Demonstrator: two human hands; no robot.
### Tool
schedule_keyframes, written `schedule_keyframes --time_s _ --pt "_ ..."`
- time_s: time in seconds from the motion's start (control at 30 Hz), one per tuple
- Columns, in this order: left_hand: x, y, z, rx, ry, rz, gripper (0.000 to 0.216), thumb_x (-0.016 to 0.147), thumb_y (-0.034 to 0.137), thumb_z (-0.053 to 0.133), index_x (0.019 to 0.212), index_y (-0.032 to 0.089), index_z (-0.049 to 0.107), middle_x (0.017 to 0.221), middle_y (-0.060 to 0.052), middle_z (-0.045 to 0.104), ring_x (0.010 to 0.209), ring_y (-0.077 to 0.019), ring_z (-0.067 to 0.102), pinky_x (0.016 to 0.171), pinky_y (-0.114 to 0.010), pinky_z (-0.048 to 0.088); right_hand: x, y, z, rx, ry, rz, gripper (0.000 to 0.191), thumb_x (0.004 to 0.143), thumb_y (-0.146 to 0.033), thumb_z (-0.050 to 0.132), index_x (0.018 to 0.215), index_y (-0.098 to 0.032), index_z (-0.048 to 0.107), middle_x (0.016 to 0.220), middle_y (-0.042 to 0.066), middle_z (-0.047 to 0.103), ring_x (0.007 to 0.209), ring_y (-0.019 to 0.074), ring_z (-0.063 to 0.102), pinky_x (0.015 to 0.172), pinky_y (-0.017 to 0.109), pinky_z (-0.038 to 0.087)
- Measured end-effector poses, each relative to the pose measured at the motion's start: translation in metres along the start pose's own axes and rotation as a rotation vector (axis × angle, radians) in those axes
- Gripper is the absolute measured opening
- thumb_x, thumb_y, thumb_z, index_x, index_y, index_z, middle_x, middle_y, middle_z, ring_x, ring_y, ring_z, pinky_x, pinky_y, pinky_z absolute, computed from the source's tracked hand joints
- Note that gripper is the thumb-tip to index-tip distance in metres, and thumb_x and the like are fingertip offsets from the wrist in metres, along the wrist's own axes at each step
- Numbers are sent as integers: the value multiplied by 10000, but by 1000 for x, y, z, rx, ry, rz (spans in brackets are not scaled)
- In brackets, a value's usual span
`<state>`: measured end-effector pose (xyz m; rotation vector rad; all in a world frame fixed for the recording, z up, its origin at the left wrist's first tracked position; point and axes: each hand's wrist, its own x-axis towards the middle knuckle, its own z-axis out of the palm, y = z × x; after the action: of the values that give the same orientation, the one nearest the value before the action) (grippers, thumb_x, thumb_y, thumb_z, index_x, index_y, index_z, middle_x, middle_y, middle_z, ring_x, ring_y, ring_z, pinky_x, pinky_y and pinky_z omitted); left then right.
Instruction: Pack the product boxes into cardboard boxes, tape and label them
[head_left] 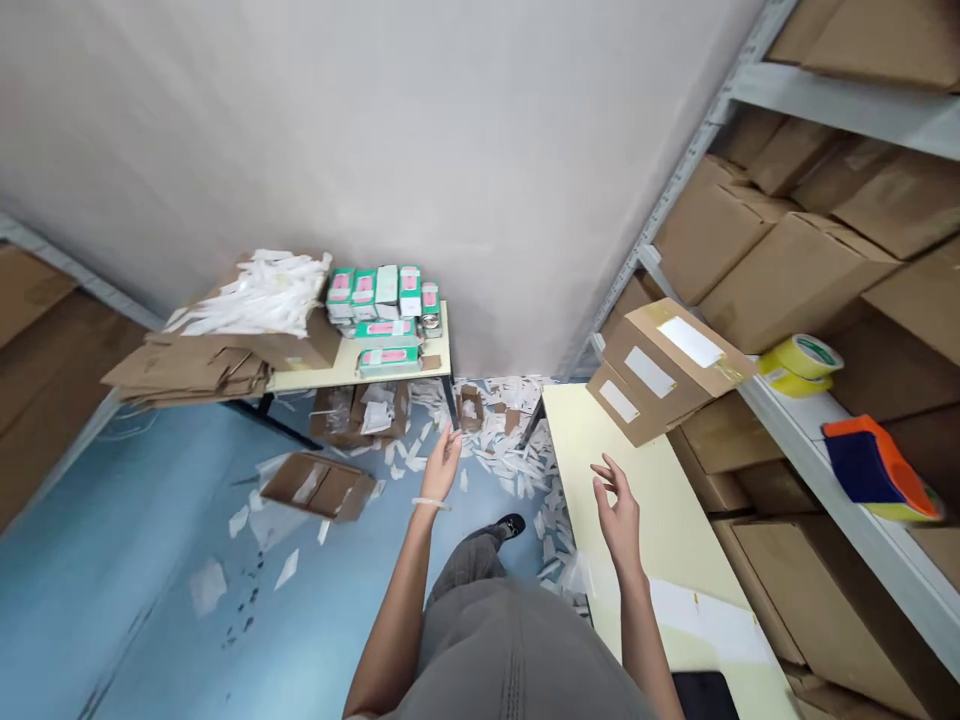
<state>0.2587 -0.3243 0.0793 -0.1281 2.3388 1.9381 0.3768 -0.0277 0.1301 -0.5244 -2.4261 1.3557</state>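
My left hand (pixel 442 462) hangs in the air over the blue floor, fingers loosely spread, holding nothing. My right hand (pixel 618 505) is raised over the edge of the pale yellow table (pixel 679 545), fingers apart and empty. Just beyond it, a stack of two small sealed cardboard boxes (pixel 664 368) with white labels leans at the far end of that table, against the shelf. Neither hand touches the boxes. My grey trousers and a black shoe (pixel 512 523) show below.
A second table (pixel 352 365) by the wall carries green and pink cartons (pixel 384 312), flattened cardboard (pixel 187 370) and white strips. Paper scraps and cardboard pieces litter the floor. A metal shelf (pixel 840 470) on the right holds large boxes, yellow tape rolls (pixel 801 362) and an orange-blue item.
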Motion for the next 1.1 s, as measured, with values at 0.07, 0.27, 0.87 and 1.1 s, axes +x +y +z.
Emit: schedule_keyframes --time_s 0.07,0.27,0.87,1.1 --pt "-30 -16 -21 2 46 -20 700 909 555 438 1510 219 310 1374 -118 574 1286 -228 528 1064 -367 419 -13 -1 16 27 -69 -8 512 912 -456 475 1365 -218 483 1189 109 664 1034 229 624 914 393 474" --pt "-100 -47 -96 25 235 -124 773 882 619 452 1512 200 296 1410 -139 536 1302 -252 510 1103 -422 372 -41 -18 79 99 -276 -57 524 907 -442 478 1374 -204 487 1176 115 673 1051 232 636 938 397 484" --pt "6 -34 -281 -103 254 -44 692 944 612 300 1540 274 204 1501 -88 434 1343 -233 458 1096 -363 383 11 -141 324 254 -359 -15 643 855 -531 536 1395 -189 465 1215 148 643 989 244 653 836 407 543" --pt "68 -48 -322 -143 117 -108 694 953 605 243 1551 263 163 1541 -91 369 1378 -244 414 1101 -357 389 34 -177 404 288 -387 54 691 821 -521 576 1427 -218 435 1288 148 592 929 228 650 795 381 547"
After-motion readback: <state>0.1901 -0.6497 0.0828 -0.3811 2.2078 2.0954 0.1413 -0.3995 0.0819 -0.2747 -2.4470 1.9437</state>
